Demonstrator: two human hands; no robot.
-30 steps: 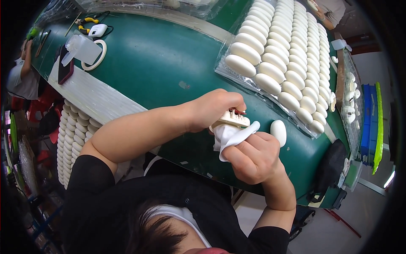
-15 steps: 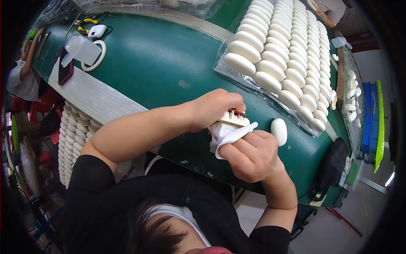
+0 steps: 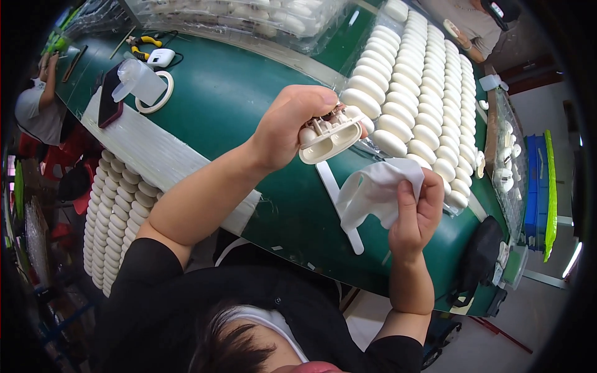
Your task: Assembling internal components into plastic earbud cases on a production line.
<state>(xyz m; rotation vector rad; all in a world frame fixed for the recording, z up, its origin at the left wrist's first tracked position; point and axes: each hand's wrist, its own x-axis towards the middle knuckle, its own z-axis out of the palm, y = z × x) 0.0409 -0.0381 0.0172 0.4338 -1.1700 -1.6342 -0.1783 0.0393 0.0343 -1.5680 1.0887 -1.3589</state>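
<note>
My L hand [image 3: 292, 127] grips cream plastic case shell [image 3: 328, 140], hollow side facing me, above green table [image 3: 236, 93] | R hand [image 3: 418, 214] pinches soft white cloth [image 3: 376, 189], just right+near of shell | glossy oval shells in rows [image 3: 423, 93] far right | flat white strip [image 3: 339, 205] under cloth

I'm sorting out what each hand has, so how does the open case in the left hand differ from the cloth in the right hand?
The open white case is rigid moulded plastic with hollow wells; the white cloth is soft and crumpled. The left hand holds the case raised, opening turned toward the camera; the right hand grips the cloth lower, with part of it draping loose. The case is off-white, the cloth a brighter white. Both are held above the green table, apart from each other.
</note>
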